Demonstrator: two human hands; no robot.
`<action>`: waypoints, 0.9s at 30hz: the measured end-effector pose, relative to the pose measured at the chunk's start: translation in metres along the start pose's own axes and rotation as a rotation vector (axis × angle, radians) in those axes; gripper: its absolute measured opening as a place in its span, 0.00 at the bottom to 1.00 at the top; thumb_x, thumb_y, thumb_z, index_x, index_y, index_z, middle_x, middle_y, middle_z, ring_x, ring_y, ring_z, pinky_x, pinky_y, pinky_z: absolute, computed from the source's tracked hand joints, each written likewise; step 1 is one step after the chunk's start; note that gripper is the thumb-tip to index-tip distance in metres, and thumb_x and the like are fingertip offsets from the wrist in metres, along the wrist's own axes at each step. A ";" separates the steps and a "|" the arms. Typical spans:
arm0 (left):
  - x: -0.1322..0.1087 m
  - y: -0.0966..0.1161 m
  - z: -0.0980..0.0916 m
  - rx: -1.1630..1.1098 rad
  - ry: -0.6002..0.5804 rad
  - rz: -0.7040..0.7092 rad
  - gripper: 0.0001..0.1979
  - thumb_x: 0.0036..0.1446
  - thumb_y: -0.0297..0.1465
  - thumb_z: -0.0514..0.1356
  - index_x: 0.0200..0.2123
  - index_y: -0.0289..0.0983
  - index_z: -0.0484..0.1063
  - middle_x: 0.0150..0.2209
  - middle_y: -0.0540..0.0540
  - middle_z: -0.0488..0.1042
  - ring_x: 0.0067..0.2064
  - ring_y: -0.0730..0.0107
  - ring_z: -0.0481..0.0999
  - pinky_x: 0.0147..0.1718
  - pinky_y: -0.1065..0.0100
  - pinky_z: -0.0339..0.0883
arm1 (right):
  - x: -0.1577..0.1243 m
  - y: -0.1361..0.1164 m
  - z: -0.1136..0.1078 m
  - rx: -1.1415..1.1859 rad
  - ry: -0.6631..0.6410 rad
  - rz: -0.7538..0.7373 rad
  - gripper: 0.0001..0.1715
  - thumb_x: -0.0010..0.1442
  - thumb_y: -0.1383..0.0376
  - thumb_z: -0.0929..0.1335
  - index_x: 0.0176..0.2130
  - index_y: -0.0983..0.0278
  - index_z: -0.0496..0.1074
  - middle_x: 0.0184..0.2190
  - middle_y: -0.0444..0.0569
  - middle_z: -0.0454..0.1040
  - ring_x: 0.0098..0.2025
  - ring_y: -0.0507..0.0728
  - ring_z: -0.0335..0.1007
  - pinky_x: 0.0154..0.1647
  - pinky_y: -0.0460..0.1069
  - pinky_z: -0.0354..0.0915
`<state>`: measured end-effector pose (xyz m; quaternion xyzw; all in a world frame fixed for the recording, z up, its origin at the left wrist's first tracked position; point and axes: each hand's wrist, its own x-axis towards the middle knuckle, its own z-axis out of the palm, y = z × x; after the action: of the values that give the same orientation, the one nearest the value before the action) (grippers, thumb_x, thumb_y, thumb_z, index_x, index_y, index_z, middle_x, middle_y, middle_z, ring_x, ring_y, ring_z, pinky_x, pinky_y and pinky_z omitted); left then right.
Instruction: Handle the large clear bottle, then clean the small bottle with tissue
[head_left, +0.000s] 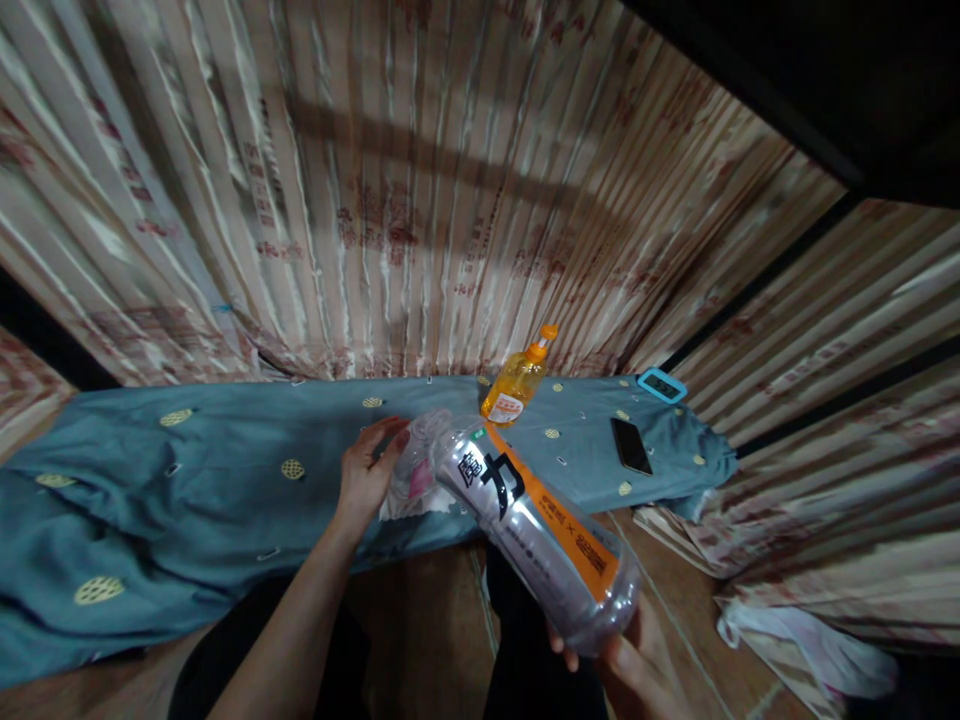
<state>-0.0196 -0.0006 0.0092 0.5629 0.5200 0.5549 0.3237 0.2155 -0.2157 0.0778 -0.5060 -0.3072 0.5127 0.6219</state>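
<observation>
Plastic bottle (536,525) with an orange label is tilted over the edge of the blue cloth (187,480); the right hand (637,665) holds its base, the left hand (367,470) closes around its neck end.

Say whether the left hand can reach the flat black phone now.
Probably not directly: the large clear plastic bottle with orange label lies between the left hand and the flat black phone.

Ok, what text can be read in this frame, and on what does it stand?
"魔力": large black characters on the clear bottle in the right hand.
Small print on its orange strip: too small to read.
Label on the yellow bottle: blurred.
Display of the blue clock: unreadable.
Red print on the curtain: blurred.
</observation>
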 end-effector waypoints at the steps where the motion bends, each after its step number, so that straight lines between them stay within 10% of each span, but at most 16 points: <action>1: 0.000 0.000 0.000 0.006 0.000 0.003 0.22 0.52 0.51 0.62 0.39 0.40 0.81 0.47 0.41 0.82 0.53 0.50 0.79 0.60 0.49 0.65 | 0.000 0.000 0.000 0.006 0.004 0.002 0.41 0.40 0.46 0.82 0.47 0.64 0.76 0.26 0.51 0.82 0.25 0.57 0.74 0.24 0.47 0.65; 27: -0.004 -0.003 0.002 0.025 0.001 0.027 0.24 0.47 0.50 0.66 0.39 0.39 0.80 0.49 0.38 0.81 0.56 0.48 0.76 0.60 0.48 0.65 | -0.003 0.000 0.005 0.015 0.042 -0.009 0.38 0.41 0.44 0.81 0.44 0.63 0.78 0.24 0.51 0.81 0.24 0.56 0.72 0.23 0.47 0.64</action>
<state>-0.0175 -0.0028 0.0045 0.5735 0.5197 0.5529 0.3088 0.2099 -0.2167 0.0797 -0.5107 -0.2925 0.5014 0.6343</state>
